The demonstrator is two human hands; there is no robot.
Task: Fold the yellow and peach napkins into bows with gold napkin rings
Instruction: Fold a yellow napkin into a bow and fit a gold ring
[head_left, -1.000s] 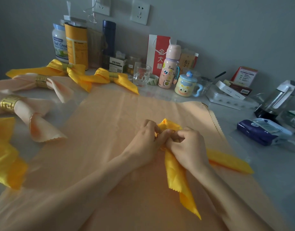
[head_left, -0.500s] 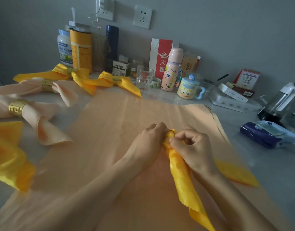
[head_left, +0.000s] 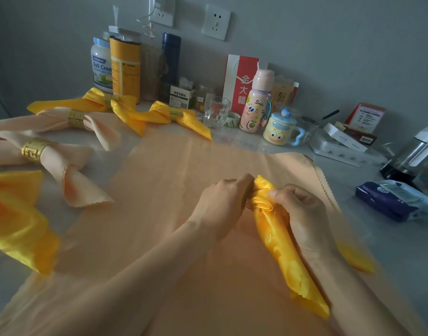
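1. Work piece. The yellow napkin (head_left: 278, 241) is gathered into a narrow band and rests on a flat peach napkin (head_left: 174, 190), which is spread over the grey surface (head_left: 389, 258). One tail of the band runs toward the near edge. A second tail shows on the far side of the right forearm.

2. Hands. The left hand (head_left: 222, 207) meets the bunched upper end of the band from the left, with its fingers curled and pinching the fabric. The right hand (head_left: 302, 214) meets the same point from the right, with its fingers and thumb curled round the bunched folds. The two hands almost touch. Whether a ring sits on the fabric at this point cannot be told, as the fingers cover it.

3. Finished items. Two peach bows (head_left: 62, 163) lie to the left, each cinched at the centre by one of the gold rings (head_left: 35, 154). Two yellow bows (head_left: 128, 112) lie farther back, just in front of the tall containers. Another yellow piece (head_left: 19, 226) lies at the left edge of view.

4. Surroundings. A glass (head_left: 216, 112), a pink bottle (head_left: 256, 103) and a cartoon mug (head_left: 278, 133) stand along the wall. A wipes pack (head_left: 397, 201) lies to the right, well apart from the hands.
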